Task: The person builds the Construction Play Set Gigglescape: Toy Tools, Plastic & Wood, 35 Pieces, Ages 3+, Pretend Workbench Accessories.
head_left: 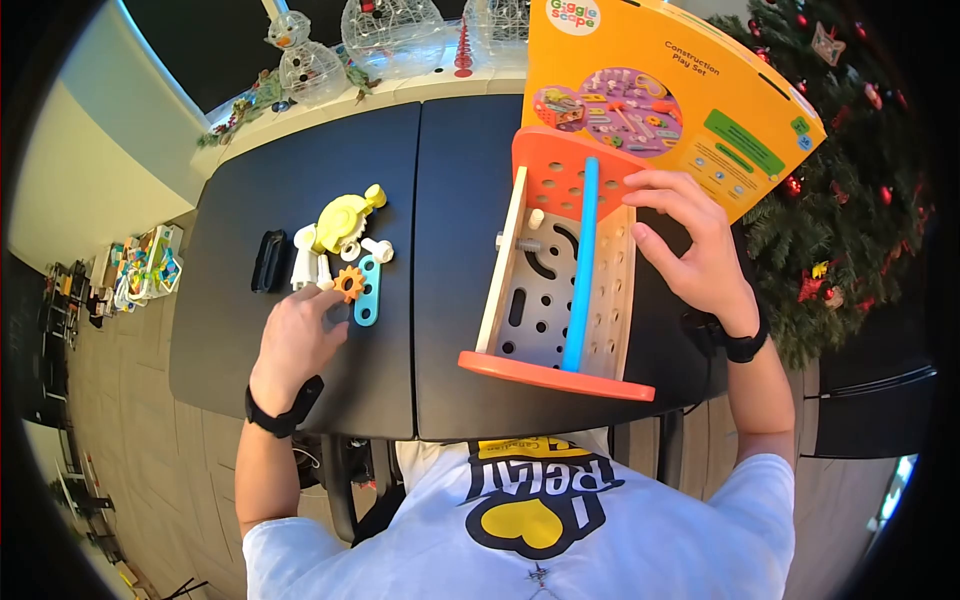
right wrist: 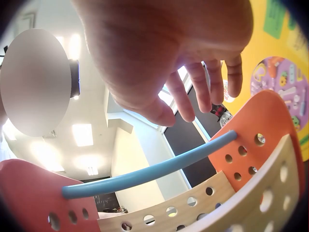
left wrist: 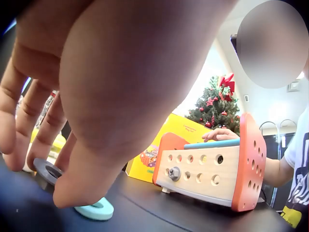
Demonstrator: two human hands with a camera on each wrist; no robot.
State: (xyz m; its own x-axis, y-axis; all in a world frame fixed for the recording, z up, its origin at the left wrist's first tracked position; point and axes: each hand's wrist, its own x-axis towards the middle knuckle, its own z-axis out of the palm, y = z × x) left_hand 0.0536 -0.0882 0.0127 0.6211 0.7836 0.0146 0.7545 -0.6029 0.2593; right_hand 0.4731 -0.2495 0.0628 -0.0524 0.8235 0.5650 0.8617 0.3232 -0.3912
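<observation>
- Head view: the wooden toolbox (head_left: 556,377) stands on the table's (head_left: 300,160) right half, its near end close to the near edge. It looks stiff and fairly light; the blue bar (head_left: 582,265) should give the surest hold. The left hand (head_left: 298,338) is by the orange gear (head_left: 349,284) and blue strip (head_left: 375,300), between the left edge and the seam; both look light and hard.
- Left wrist view: thumb and forefinger seem to pinch a grey ring (left wrist: 40,167), though the palm hides part of the grip; it is probably smooth, best held by its rim.
- Right wrist view: the right hand (right wrist: 169,53) is open above the blue bar, fingers loosely spread, holding nothing.
</observation>
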